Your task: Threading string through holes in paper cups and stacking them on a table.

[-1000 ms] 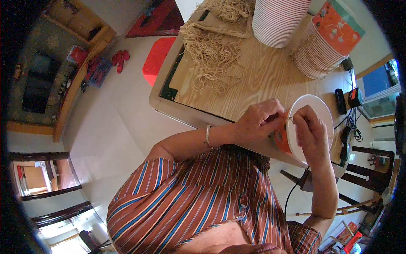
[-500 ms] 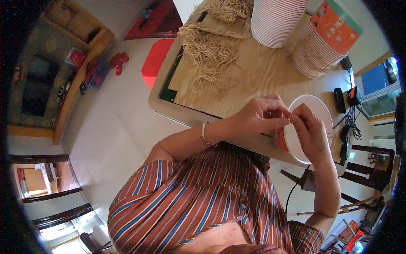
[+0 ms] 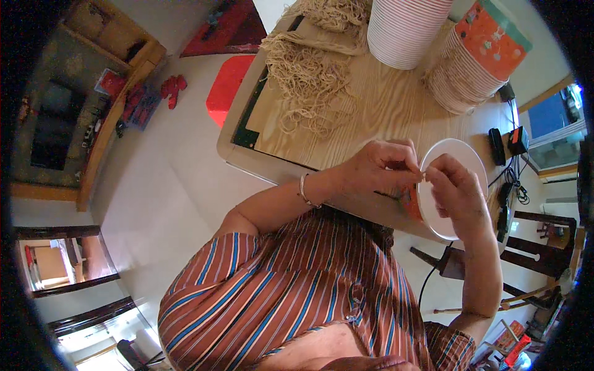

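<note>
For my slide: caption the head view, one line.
Left hand and right hand meet at the rim of a white tub, tangled beige string and stacked tubs beyond.

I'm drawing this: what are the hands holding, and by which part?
The left hand and right hand seem to pinch a bit of pale string by the rim of the paper tub. Which part of it they pinch can't be told.

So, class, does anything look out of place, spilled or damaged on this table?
Mainly the beige strings: they lie in a loose, tangled heap on the table, untidy compared with the neatly nested white tubs. No spill or damage shows.
</note>
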The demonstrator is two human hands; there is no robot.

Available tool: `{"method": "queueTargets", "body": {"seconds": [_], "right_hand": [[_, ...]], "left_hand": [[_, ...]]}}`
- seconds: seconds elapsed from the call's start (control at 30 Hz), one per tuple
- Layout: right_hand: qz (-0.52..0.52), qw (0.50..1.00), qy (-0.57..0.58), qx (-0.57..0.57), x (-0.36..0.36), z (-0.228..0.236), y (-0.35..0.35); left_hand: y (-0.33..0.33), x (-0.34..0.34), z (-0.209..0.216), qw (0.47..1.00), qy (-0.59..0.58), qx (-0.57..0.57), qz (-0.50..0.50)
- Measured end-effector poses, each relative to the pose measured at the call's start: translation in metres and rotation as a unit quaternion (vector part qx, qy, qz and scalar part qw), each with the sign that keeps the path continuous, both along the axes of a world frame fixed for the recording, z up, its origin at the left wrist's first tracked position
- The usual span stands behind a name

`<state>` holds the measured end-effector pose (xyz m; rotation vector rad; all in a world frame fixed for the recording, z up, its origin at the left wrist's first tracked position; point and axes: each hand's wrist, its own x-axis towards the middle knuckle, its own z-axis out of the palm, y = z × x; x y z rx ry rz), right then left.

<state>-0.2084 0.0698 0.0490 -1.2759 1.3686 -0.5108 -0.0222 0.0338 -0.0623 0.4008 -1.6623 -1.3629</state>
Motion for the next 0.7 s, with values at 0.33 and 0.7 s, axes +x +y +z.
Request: {"method": "queueTargets", "body": {"seconds": [0.33, 0.7], "right_hand": [[-0.003, 0.995, -0.048, -0.084, -0.006, 0.020, 0.003], [-0.029, 0.980, -0.108, -0.165, 0.014, 0.029, 0.012]], "left_hand": [[-0.002, 0.003, -0.003, 0.999, -0.043, -0.011, 0.006], [0.001, -0.006, -0.013, 0.998, 0.027, -0.061, 0.017]]}}
